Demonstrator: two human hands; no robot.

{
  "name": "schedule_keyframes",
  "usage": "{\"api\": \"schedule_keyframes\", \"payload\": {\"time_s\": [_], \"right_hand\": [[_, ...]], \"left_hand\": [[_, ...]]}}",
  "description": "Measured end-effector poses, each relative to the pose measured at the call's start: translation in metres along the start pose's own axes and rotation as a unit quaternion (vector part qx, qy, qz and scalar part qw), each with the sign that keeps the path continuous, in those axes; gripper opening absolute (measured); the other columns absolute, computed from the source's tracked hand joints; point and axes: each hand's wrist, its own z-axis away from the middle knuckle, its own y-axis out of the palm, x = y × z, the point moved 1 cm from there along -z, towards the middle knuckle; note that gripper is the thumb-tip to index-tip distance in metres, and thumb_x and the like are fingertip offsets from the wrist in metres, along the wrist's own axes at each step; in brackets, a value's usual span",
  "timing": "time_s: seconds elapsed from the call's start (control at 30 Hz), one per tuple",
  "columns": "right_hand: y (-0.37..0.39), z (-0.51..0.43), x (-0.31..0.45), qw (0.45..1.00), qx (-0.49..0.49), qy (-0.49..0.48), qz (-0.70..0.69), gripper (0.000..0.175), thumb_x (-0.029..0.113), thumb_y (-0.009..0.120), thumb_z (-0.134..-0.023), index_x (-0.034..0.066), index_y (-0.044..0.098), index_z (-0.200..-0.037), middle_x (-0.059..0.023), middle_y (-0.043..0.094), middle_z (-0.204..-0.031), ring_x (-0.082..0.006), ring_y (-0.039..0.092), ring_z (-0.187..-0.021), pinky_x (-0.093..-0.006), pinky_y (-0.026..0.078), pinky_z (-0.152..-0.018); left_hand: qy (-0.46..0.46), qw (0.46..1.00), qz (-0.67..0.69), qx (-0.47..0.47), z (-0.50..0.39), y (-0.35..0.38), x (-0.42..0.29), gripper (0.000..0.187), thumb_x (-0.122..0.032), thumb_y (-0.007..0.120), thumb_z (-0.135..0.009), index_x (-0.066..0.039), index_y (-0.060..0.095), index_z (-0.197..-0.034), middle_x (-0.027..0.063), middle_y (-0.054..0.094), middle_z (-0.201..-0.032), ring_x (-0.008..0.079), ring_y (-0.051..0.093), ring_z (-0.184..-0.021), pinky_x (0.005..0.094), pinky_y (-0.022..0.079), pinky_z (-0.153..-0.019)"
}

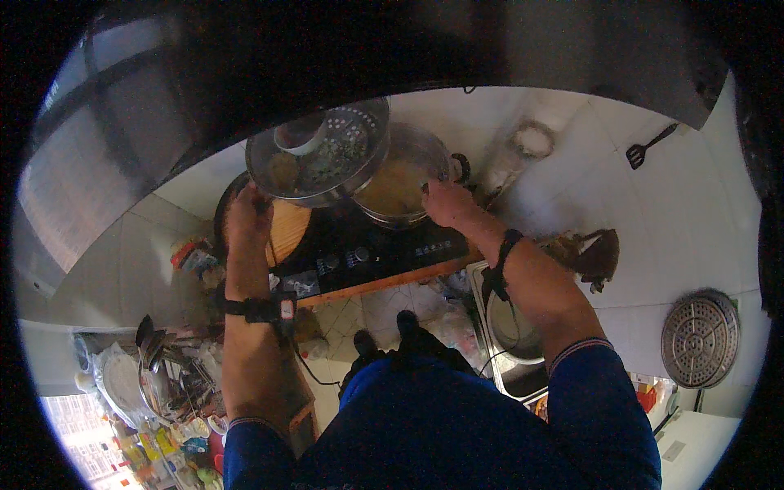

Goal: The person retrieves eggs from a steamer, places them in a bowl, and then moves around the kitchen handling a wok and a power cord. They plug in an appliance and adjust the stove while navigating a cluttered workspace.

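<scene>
My left hand (248, 211) grips the near left side of a metal steamer tier (327, 195), probably by its handle. The tier has a perforated bottom and is raised and tilted, partly over a steel pot (392, 220). In the tier are a white bowl (300, 146) and a round brownish item (283, 170). Yellowish-brown liquid (398, 184) fills the lower part of the pot. My right hand (450, 202) is at the pot's near right rim with its fingers curled. A small dark piece shows by its fingertips; whether it holds this is unclear. A black pot handle (460, 168) lies behind it.
The pot stands on a black cooktop (331, 239) with knobs. A round wooden board (291, 229) lies left, under the tier. A range hood (398, 43) hangs above. A sink (490, 343) is at right; a utensil rack (159, 373) is at left. A perforated steamer plate (700, 339) hangs right.
</scene>
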Motion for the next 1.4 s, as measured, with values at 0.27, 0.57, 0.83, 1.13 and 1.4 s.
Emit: {"api": "schedule_keyframes", "payload": {"time_s": [0.27,0.57,0.83,1.13,1.4], "right_hand": [[-0.026,0.023,0.008,0.964,0.103,-0.146,0.195,0.034,0.032,0.055,-0.095,0.0008,0.065,-0.103,-0.0239,0.07,-0.093,-0.0381,0.069,-0.078,-0.0502,0.056,-0.069],[-0.073,0.032,-0.013,0.817,0.418,0.208,-0.338,0.028,0.038,0.057,-0.095,0.0113,0.063,-0.087,0.0002,0.056,-0.063,-0.0097,0.036,-0.038,-0.0289,0.027,-0.035],[-0.084,0.053,-0.023,0.929,0.253,0.11,-0.246,0.032,0.036,0.054,-0.1,0.0062,0.063,-0.109,-0.0086,0.058,-0.07,-0.0186,0.048,-0.046,-0.0354,0.039,-0.043],[-0.057,0.041,0.004,0.974,-0.109,-0.086,0.176,0.025,0.021,0.061,-0.087,-0.0023,0.063,-0.097,-0.0244,0.07,-0.08,-0.0427,0.07,-0.073,-0.053,0.056,-0.065],[-0.06,0.021,-0.013,0.964,0.016,-0.132,0.231,0.028,0.025,0.058,-0.086,-0.0001,0.07,-0.087,-0.0236,0.072,-0.083,-0.0397,0.072,-0.072,-0.0508,0.057,-0.062]], "left_hand": [[-0.009,0.999,-0.035,0.007,0.008,0.007,-0.005,0.01,-0.02,0.062,-0.096,-0.011,0.065,-0.1,0.0021,0.064,-0.093,0.017,0.059,-0.093,0.0365,0.045,-0.084],[-0.001,0.999,0.033,-0.004,0.022,0.025,-0.005,0.03,-0.008,0.058,-0.096,-0.006,0.057,-0.126,0.0068,0.064,-0.1,0.019,0.059,-0.086,0.0364,0.049,-0.081],[0.011,1.0,0.0,0.009,0.006,0.005,0.004,0.033,-0.005,0.055,-0.096,-0.002,0.055,-0.129,0.0084,0.064,-0.099,0.0187,0.06,-0.083,0.0315,0.051,-0.074],[0.0,1.0,-0.006,0.004,0.012,0.0,0.001,0.007,-0.012,0.056,-0.098,-0.009,0.062,-0.096,0.0033,0.062,-0.08,0.0174,0.06,-0.076,0.0311,0.048,-0.069],[0.012,1.0,-0.009,0.024,0.013,0.001,-0.008,0.01,-0.015,0.057,-0.099,-0.009,0.062,-0.094,0.0036,0.062,-0.079,0.0167,0.06,-0.076,0.0316,0.048,-0.068]]}}
